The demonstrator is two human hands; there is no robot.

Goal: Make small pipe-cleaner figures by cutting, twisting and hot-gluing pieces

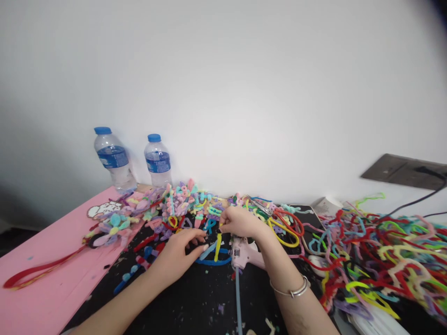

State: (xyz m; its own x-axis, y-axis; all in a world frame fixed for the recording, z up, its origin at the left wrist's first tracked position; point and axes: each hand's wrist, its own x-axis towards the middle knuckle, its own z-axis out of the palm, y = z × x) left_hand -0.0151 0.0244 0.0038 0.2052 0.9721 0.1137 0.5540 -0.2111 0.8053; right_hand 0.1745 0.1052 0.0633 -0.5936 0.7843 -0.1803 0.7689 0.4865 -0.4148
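My right hand (239,222) pinches the top of a yellow pipe cleaner (218,247), which hangs down over the black table. To its left is my left hand (183,253), fingers loosely curled and thumb apart from them. The left thumb tip is at a light blue pipe cleaner (208,251); whether it presses on it I cannot tell. A darker blue pipe cleaner (214,262) lies just below the yellow one. Under my right wrist rests a pale pink glue gun (240,253), partly hidden by the forearm, a long glue stick (238,298) poking out toward me.
Pipe-cleaner shapes (179,200) are heaped along the wall. Loose pipe cleaners (380,260) sprawl at the right, near a wall socket (401,171) with a cord. Two water bottles (113,158) stand back left, by a pink board (45,260) bearing a flower bunch (113,228). Pliers (260,205) lie behind.
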